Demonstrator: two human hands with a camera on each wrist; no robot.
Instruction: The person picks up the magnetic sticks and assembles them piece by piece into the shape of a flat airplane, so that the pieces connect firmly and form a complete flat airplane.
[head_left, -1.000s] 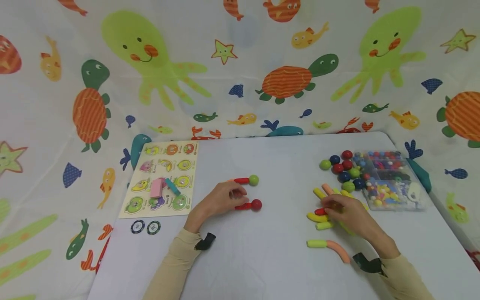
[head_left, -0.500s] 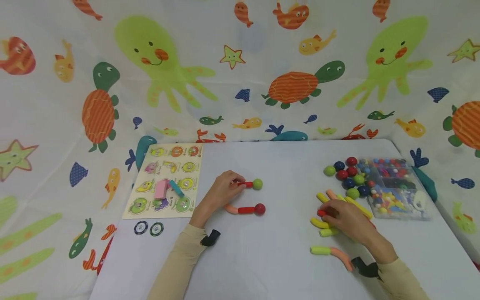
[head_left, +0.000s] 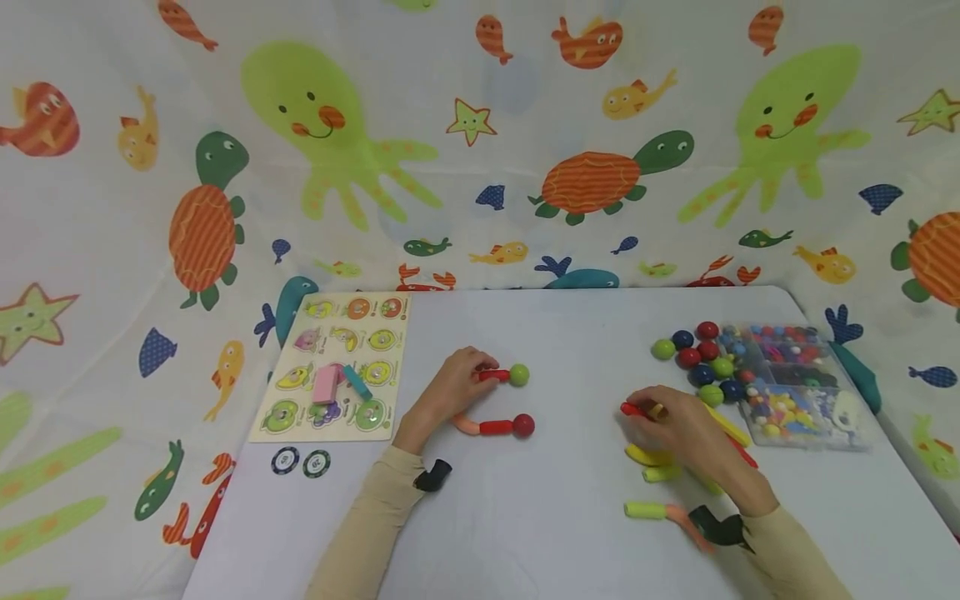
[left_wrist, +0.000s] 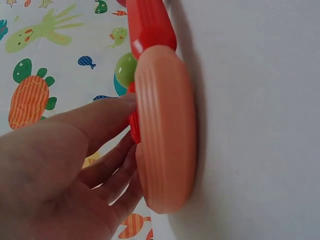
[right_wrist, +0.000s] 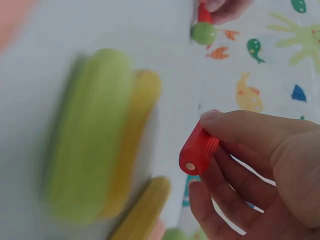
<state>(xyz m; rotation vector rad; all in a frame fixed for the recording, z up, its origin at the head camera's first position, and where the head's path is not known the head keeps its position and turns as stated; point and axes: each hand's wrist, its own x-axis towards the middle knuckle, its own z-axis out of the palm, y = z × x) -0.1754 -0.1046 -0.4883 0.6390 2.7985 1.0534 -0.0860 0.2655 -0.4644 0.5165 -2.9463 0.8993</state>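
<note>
My right hand (head_left: 684, 427) pinches a short red stick (right_wrist: 196, 150) between thumb and fingers. The stick slants out from my fingertips, bright and slightly glossy, with fine grooves along its side and a softly rounded rim; a small, pale round disc sits in the middle of its visible end. Close beside that hand lie a curved yellow stick (head_left: 648, 456) and a light green stick (head_left: 662, 473).

My left hand (head_left: 447, 387) grips a second red stick (head_left: 501, 376), mostly hidden by my fingers. Its exposed end touches a smooth green ball (head_left: 519, 375) just past my fingertips. Nearer to me than that grip, a curved orange stick (left_wrist: 167, 130), peach-toned and ridged lengthwise, meets a third red stick (head_left: 496, 427) end to end, and a shiny, darker red ball (head_left: 523, 425) touches that stick's other end.
</note>
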